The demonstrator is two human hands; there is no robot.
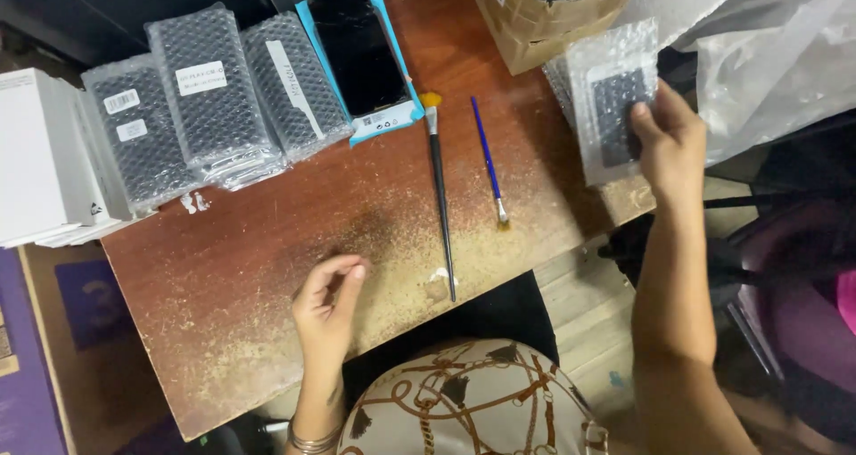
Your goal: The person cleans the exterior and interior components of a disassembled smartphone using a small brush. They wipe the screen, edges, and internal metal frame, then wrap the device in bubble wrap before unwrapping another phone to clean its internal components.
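From the head camera, the person's right hand [664, 139] was stretched out to the right edge of the worn wooden table [267, 268], fingers closed over the top bubble-wrapped pack [613, 98] of a small stack there, thumb on its face, the pack showing a dark flat part inside. That pack sat just beside a cardboard box [535, 18] at the far edge and clear plastic sheeting [767, 54] to the right. It looked as if the pack was only now being picked up: it was not yet opened.

Far left, three more bubble-wrapped packs [214, 98] lay overlapping, labelled and sealed, beside white boxes [40, 152]. Next to them, a dark phone screen [358, 54] lay unwrapped on a blue backing, so one part seemed already out and most of the packs untouched.

The left hand [328, 299] rested near the table's near edge, wrist bent, fingers loosely curled and holding nothing, bangles at the wrist. A black-handled brush [439, 196] and a smaller blue-handled brush [489, 161] lay between the hands, untouched, well apart from both.
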